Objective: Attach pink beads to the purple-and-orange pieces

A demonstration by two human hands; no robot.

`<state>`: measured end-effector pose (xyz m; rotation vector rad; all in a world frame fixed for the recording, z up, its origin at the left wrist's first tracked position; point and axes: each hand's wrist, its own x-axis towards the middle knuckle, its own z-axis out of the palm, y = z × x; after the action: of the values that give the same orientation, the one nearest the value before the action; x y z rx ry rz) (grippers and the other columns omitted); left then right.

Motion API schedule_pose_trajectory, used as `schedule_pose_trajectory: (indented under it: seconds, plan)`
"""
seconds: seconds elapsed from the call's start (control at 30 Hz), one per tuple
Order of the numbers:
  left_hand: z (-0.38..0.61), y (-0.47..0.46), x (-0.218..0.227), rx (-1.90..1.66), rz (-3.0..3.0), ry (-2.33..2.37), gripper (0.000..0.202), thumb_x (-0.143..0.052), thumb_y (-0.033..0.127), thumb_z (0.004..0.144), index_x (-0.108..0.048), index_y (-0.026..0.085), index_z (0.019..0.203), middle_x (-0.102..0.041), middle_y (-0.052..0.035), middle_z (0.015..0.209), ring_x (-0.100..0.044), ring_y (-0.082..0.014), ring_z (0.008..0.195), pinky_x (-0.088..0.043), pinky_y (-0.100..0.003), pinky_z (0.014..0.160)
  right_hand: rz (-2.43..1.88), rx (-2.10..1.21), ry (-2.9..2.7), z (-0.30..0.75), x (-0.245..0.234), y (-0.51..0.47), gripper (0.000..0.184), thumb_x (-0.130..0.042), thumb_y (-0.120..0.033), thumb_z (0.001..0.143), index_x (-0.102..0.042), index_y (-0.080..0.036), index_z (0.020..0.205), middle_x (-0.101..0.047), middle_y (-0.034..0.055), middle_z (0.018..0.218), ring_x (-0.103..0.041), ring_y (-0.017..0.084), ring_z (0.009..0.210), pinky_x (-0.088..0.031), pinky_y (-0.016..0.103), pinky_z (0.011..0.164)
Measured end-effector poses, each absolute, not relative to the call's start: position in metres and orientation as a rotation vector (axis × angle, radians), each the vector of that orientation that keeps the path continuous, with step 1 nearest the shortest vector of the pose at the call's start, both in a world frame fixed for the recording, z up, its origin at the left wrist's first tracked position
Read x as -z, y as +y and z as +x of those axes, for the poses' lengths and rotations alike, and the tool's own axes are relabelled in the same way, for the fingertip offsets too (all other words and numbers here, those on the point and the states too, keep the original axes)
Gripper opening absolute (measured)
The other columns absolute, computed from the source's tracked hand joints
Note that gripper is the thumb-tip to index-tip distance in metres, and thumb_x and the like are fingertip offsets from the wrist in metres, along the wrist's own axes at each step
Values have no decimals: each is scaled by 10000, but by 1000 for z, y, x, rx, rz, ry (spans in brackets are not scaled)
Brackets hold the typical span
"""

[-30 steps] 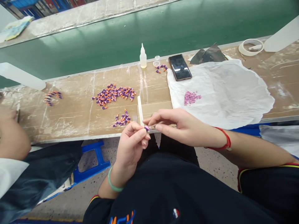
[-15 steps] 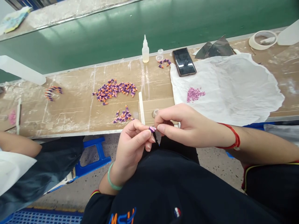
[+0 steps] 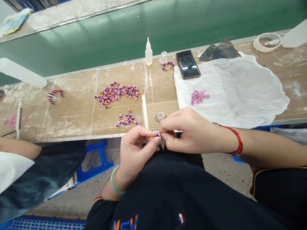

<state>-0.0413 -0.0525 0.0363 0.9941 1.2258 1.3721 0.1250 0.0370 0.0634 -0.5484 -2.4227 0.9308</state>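
**Tiny piece in two-hand pinch, drop risk**

Purple-orange piece (image 3: 157, 135) held just off bench edge (image 3: 72, 138). L hand (image 3: 135, 153) and R hand (image 3: 189, 131) in narrow fingertip pinch on it. Slackened grip or slip judged likely to send it to floor (image 3: 223, 172).

Bench (image 3: 72, 127) layout, left to right. Near the left end, a short arc of beads (image 3: 54, 96). Mid-bench, a large heap of beads (image 3: 117, 94), with a smaller heap (image 3: 126, 118) directly in front. Right of both, a stick (image 3: 145, 111) lying front to back along the left edge of a cardboard patch (image 3: 165, 108), and a glass cup (image 3: 160, 117) on that patch. Along the back edge: bottle (image 3: 148, 52), jar (image 3: 163, 57), phone (image 3: 188, 64), tape roll (image 3: 266, 42). Right of the patch, tissue (image 3: 230, 91) spread flat, with gems (image 3: 199, 97) on it. Below the bench's front edge, a stool (image 3: 94, 161).
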Motion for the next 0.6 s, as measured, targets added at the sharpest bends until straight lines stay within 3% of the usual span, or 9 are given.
schedule_pose_trajectory:
  seconds: [0.33,0.47,0.6]
  plan:
    - [-42,-48,-31,-1333,805,1034,261,-866,333,726,-647,192,711,-690,19,592,-536,-64,389,-428,-155,366,-513,-1022,-2250,122,-58,33,184,-511,-84,759,-542,-193,614,-565,-41,528,-443,64,475,-356,190,486]
    - [-39,-51,-29,-1477,1005,1178,184,-835,256,747,-664,196,716,-698,1,669,-585,-85,468,-479,-189,428,-503,-816,-2256,122,-53,30,198,-513,-89,770,-499,-209,613,-546,-39,532,-435,78,484,-382,211,520]
    - [-39,-53,-31,-1471,1199,1227,182,-804,219,762,-648,202,669,-691,-9,653,-631,-125,537,-539,-246,515,-505,-860,-2263,123,-52,27,207,-515,-87,756,-473,-213,598,-535,-35,530,-432,81,488,-385,214,515]
